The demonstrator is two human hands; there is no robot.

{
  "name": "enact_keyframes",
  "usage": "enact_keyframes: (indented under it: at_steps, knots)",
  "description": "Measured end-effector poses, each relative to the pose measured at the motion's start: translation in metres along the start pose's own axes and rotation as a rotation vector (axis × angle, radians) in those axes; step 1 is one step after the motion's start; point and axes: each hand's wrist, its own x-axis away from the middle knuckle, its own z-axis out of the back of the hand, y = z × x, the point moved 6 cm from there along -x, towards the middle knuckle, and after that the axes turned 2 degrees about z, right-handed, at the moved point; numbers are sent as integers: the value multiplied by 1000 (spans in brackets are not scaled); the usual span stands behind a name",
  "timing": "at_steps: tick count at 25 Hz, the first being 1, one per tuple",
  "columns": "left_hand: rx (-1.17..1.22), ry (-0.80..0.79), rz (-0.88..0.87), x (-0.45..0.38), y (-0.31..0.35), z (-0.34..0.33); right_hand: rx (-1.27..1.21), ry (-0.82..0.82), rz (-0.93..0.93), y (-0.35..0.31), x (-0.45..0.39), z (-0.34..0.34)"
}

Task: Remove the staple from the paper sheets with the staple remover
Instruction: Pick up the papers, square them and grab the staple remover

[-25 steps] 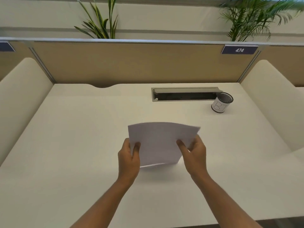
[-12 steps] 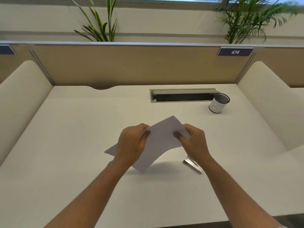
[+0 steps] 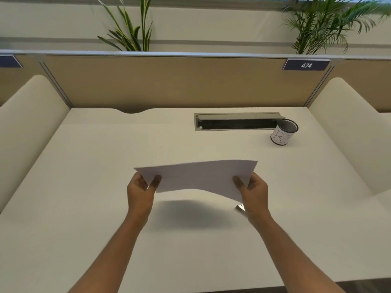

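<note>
White paper sheets (image 3: 198,177) hang in the air above the middle of the white desk (image 3: 84,166), spread wide and slightly bowed. My left hand (image 3: 140,190) pinches their left edge and my right hand (image 3: 254,192) pinches their right edge. A metal staple remover (image 3: 240,207) lies on the desk just below the right hand, mostly hidden by the wrist. No staple can be made out on the sheets.
A mesh pen cup (image 3: 283,132) with a white label stands at the back right beside an open cable slot (image 3: 237,121). A tan partition (image 3: 169,81) closes the back, and padded side walls (image 3: 349,134) flank the desk.
The sheets were turned from upright, through a diagonal tilt, to a wide landscape hold. Both hands moved apart to the left and right edges. The staple remover came into view under the right hand.
</note>
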Motion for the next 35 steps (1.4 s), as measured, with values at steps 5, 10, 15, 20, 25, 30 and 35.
enact_keyframes:
  at_steps: [5, 10, 15, 20, 25, 30, 35]
  knots:
    - [-121, -5, -5, 26, -26, 5, 163, -6, -79, 35, 10, -10]
    - [-176, 41, 54, 27, -45, 3, 245, 12, -97, 46, 10, -13]
    - [-282, 84, -100, 15, -5, -9, 256, 57, -46, 29, 8, -7]
    - [-589, 4, -417, -7, 61, -21, 726, 112, 466, -47, -10, -21]
    - [-680, -74, -725, 7, 111, -57, 789, -247, 429, -59, -22, -61]
    - [-507, 286, -570, 14, 88, -25, 380, -166, 141, -35, -20, -40]
    - [-56, -96, 10, 8, 31, -41, 74, -120, 53, -15, -7, -34]
